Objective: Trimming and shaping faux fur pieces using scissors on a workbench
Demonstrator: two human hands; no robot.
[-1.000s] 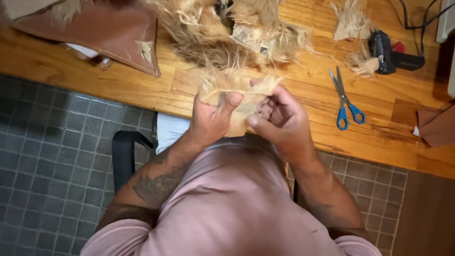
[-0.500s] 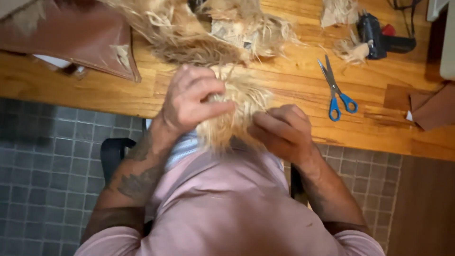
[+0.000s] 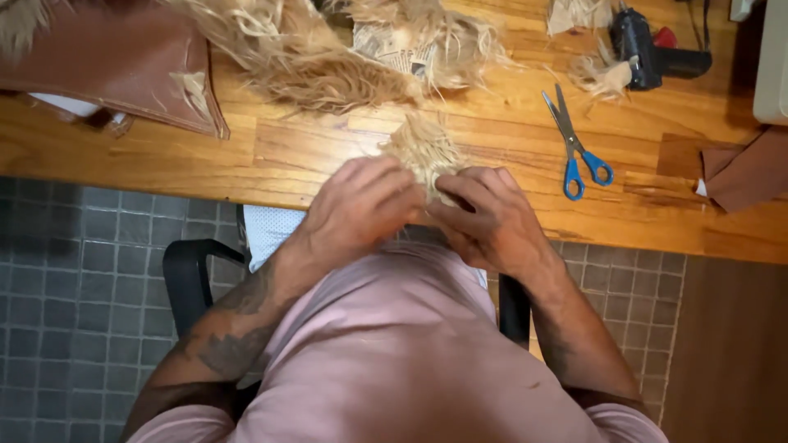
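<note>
Right now both hands are closed on the same small tuft of blond fur (image 3: pixel 423 152) at the near edge of the tabletop (image 3: pixel 246 160): left hand (image 3: pixel 361 209) curled over its left side, right hand (image 3: pixel 492 217) pinching its lower right, fingertips almost meeting. Only the top of the tuft shows above the knuckles.

Handling, my read: very light, soft, floppy, long loose pile that likely sheds. Grip low, at the backing under the fibres, not the hair tips; firm pinch, no real crush risk.

Just beyond the hands: bigger heap of the same fur (image 3: pixel 328 57). Further right of the right hand: blue-handled scissors (image 3: pixel 574 143), shut, lying flat, then a black glue gun (image 3: pixel 648 45). Far left of the left hand: brown leather-like sheet (image 3: pixel 115 70).

Surface is varnished wood planks. Below it, grey tiled floor (image 3: pixel 74 279) and a black chair (image 3: pixel 193 283).
</note>
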